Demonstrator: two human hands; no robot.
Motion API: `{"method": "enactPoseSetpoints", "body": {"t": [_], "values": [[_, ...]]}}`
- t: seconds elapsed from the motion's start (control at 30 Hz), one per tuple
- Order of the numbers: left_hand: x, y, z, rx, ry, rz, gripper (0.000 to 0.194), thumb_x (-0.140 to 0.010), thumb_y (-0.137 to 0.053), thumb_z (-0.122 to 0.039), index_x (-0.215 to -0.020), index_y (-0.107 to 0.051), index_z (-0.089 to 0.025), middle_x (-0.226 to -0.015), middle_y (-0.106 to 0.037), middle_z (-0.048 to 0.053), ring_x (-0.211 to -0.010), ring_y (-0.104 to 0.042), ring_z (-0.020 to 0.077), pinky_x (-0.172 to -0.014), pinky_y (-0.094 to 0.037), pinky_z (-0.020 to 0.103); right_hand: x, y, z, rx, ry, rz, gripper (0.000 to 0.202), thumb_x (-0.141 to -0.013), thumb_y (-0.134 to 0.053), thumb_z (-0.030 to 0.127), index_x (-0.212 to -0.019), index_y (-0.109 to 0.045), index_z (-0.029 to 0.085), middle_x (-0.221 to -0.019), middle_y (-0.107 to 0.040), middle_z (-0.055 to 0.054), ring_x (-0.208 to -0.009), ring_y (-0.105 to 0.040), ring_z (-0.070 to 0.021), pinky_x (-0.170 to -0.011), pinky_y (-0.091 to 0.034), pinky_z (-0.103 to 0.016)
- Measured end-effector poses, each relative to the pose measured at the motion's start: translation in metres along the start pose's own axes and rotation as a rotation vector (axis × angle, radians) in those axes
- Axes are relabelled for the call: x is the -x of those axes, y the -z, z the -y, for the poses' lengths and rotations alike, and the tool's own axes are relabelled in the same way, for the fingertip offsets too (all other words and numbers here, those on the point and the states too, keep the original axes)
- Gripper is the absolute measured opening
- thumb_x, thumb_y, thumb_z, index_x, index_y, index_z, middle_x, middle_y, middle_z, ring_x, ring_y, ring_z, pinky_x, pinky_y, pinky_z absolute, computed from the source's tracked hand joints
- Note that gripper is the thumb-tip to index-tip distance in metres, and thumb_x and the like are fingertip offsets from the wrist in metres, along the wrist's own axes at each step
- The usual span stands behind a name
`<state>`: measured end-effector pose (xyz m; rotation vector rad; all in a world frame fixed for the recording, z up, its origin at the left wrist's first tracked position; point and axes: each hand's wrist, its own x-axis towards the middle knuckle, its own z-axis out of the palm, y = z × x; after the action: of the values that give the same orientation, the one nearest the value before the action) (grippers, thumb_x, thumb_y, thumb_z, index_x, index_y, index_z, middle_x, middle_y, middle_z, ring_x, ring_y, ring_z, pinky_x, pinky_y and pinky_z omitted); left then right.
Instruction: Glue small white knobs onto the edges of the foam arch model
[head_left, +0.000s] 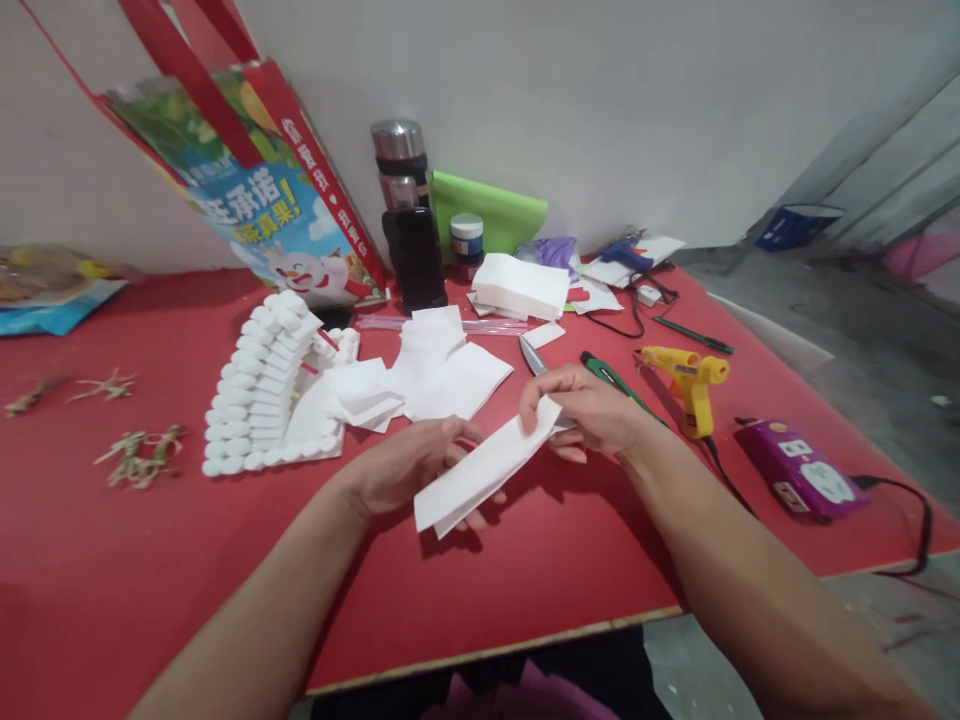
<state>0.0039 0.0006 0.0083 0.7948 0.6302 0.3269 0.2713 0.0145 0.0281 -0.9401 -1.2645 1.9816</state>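
Observation:
A folded strip of white paper (484,470) is held slantwise above the table, its two layers slightly apart at the lower end. My right hand (592,410) pinches the upper right end between thumb and fingers. My left hand (424,460) is around the lower left part, with fingers partly hidden behind the paper. A pointed metal blade (532,355) shows just beyond my right hand; its other end is hidden. Behind the strip lie loose white paper pieces (442,365). To their left stands a curved white model (262,400) with rows of rounded white pieces.
On the red table (562,560), a green cutter (611,375), yellow glue gun (690,380) and purple power strip (802,470) with cords lie right. A phone (415,258), flask (400,150) and printed bag (277,210) stand behind. Twine figures (142,455) lie left.

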Motion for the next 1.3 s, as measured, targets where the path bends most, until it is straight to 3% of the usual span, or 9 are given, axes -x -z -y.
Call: {"method": "enactPoseSetpoints", "body": {"t": [0.2,0.33,0.43,0.57,0.83,1.0,1.07,1.13,1.3], "values": [[-0.007,-0.008,0.009,-0.054,0.153,0.073,0.045,-0.08,-0.092,-0.049,-0.097,-0.075,-0.011,-0.082,-0.083,0.018,-0.054,-0.076,0.0225,-0.044,-0.054,0.023,-0.008,-0.007,-0.008,0.042,-0.036,0.035,0.01,-0.071,-0.066,0.022,-0.067,-0.074,0.018,-0.045,-0.043,0.007,-0.038,-0.03,-0.0055,-0.033,-0.035,-0.017],[-0.007,-0.008,0.008,-0.03,0.095,-0.029,0.037,-0.079,-0.093,-0.042,-0.089,-0.077,-0.01,-0.074,-0.081,0.015,-0.051,-0.074,0.02,-0.045,-0.056,0.022,-0.013,0.002,-0.01,0.066,0.061,-0.191,0.01,-0.077,-0.07,0.025,-0.08,-0.076,0.018,-0.058,-0.061,0.002,-0.047,-0.055,-0.011,-0.041,-0.05,-0.021],[-0.008,-0.007,0.008,-0.019,0.049,-0.098,0.039,-0.077,-0.095,-0.043,-0.087,-0.079,-0.009,-0.074,-0.081,0.015,-0.055,-0.076,0.0199,-0.049,-0.06,0.023,-0.016,0.005,-0.011,-0.007,0.109,-0.311,0.029,-0.085,-0.074,0.039,-0.105,-0.075,0.019,-0.08,-0.071,-0.003,-0.063,-0.067,-0.0166,-0.052,-0.062,-0.028],[-0.011,-0.008,0.009,-0.031,0.045,-0.155,0.037,-0.079,-0.093,-0.044,-0.086,-0.078,-0.01,-0.074,-0.081,0.015,-0.058,-0.077,0.0203,-0.053,-0.063,0.025,-0.017,-0.001,-0.016,0.163,0.055,-0.294,0.058,-0.077,-0.089,0.045,-0.126,-0.067,0.023,-0.089,-0.072,-0.001,-0.054,-0.063,-0.015,-0.046,-0.058,-0.031],[-0.011,-0.011,0.008,-0.063,-0.049,-0.173,0.031,-0.077,-0.094,-0.03,-0.091,-0.075,-0.01,-0.085,-0.083,0.018,-0.071,-0.082,0.0262,-0.064,-0.066,0.031,-0.012,0.001,-0.012,0.265,0.194,-0.472,0.032,-0.072,-0.092,0.04,-0.082,-0.071,0.018,-0.06,-0.066,0.001,-0.046,-0.056,-0.0113,-0.044,-0.043,-0.024],[-0.006,-0.004,0.003,-0.139,-0.126,-0.141,0.027,-0.084,-0.087,-0.033,-0.088,-0.076,-0.009,-0.081,-0.081,0.017,-0.061,-0.076,0.0202,-0.058,-0.061,0.027,-0.002,0.012,-0.002,0.666,0.199,-0.677,0.023,-0.091,-0.072,0.041,-0.08,-0.069,0.021,-0.056,-0.064,-0.002,-0.049,-0.058,-0.0162,-0.049,-0.043,-0.029],[-0.005,-0.001,0.0,-0.147,-0.173,-0.179,0.028,-0.084,-0.087,-0.034,-0.088,-0.077,-0.009,-0.079,-0.08,0.015,-0.059,-0.074,0.0182,-0.056,-0.059,0.026,0.004,0.017,0.002,1.069,0.119,-0.755,0.022,-0.093,-0.07,0.04,-0.083,-0.068,0.021,-0.064,-0.069,-0.007,-0.058,-0.063,-0.0214,-0.053,-0.039,-0.032],[-0.005,0.001,-0.002,-0.145,-0.211,-0.24,0.028,-0.085,-0.086,-0.034,-0.088,-0.077,-0.008,-0.076,-0.078,0.013,-0.06,-0.072,0.0166,-0.057,-0.057,0.024,0.008,0.019,0.004,1.411,-0.087,-0.707,0.024,-0.091,-0.072,0.043,-0.09,-0.068,0.019,-0.078,-0.074,-0.014,-0.072,-0.069,-0.0293,-0.055,-0.035,-0.034],[-0.01,0.006,-0.001,-0.039,-0.289,-0.359,0.026,-0.08,-0.088,-0.027,-0.093,-0.074,-0.009,-0.081,-0.077,0.009,-0.059,-0.066,0.0124,-0.053,-0.051,0.021,0.005,-0.001,0.002,1.621,-0.441,-0.475,0.027,-0.092,-0.063,0.026,-0.116,-0.064,0.014,-0.101,-0.077,-0.02,-0.096,-0.076,-0.0357,-0.064,-0.041,-0.035]]}}
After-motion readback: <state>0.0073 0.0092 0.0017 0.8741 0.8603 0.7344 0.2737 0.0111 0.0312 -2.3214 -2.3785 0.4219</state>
